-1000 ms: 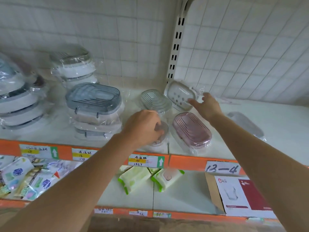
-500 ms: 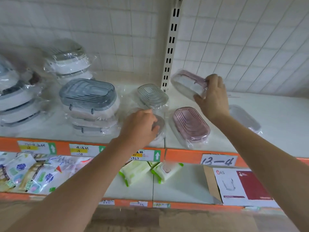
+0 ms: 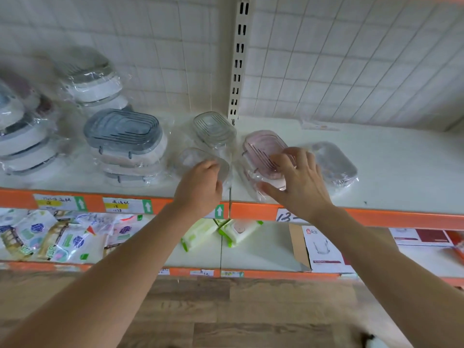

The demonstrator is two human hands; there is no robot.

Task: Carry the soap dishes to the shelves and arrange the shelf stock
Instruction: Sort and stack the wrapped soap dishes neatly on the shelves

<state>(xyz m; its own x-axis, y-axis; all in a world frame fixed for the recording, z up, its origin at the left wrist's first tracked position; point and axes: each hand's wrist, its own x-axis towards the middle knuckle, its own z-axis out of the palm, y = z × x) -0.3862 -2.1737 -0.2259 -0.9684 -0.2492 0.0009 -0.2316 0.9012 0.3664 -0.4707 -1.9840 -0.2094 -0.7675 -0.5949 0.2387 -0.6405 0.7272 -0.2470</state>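
Wrapped soap dishes lie on the white shelf [image 3: 401, 172]. My left hand [image 3: 198, 187] grips a clear soap dish [image 3: 190, 158] near the shelf's front edge. Behind it sits a grey-tinted clear dish [image 3: 213, 129]. My right hand [image 3: 298, 182] holds a pink soap dish [image 3: 263, 149], fingers over its top and thumb at its front end, set down on the pink one that lay there. A grey dish [image 3: 336, 167] lies just right of that hand.
A stack of grey-lidded dishes [image 3: 125, 139] stands left of my left hand, with more stacks behind [image 3: 93, 81] and at far left [image 3: 20, 139]. A slotted upright [image 3: 238, 59] divides the back wall. The lower shelf holds wipe packs [image 3: 200, 234] and a box [image 3: 324, 247].
My right hand took the dish leaning at the upright, lifted it, then brought it down onto the pink dish. My left hand stayed on the clear dish.
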